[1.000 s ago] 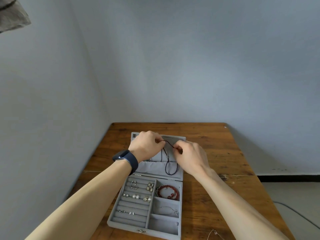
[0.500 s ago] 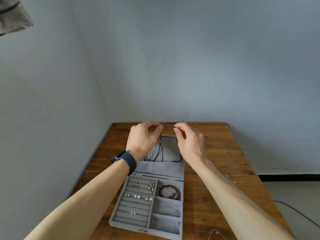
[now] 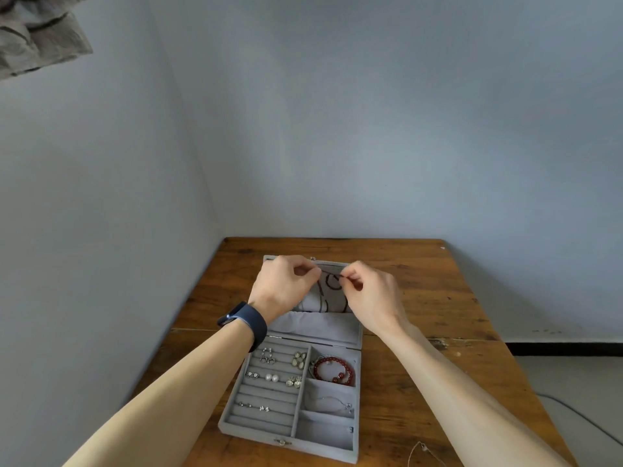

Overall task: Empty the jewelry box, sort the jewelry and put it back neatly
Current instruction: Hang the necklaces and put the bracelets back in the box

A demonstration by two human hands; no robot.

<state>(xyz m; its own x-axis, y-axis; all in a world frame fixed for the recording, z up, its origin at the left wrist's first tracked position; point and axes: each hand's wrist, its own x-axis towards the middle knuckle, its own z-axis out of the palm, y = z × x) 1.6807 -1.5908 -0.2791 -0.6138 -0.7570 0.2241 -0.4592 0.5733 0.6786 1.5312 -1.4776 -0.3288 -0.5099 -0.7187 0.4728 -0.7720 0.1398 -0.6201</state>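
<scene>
Jewelry box lies open on the table, left of centre, its lid toward the far edge. My left hand and right hand each pinch the dark cord necklace over the lid. Recommendation: hold the cord taut, clear of neighbouring cords.

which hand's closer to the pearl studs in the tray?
Left. The left hand is over the lid, left side, straight beyond the pearl studs; the right hand is over its right side, diagonally farther. Both pinch the dark cord.
</scene>
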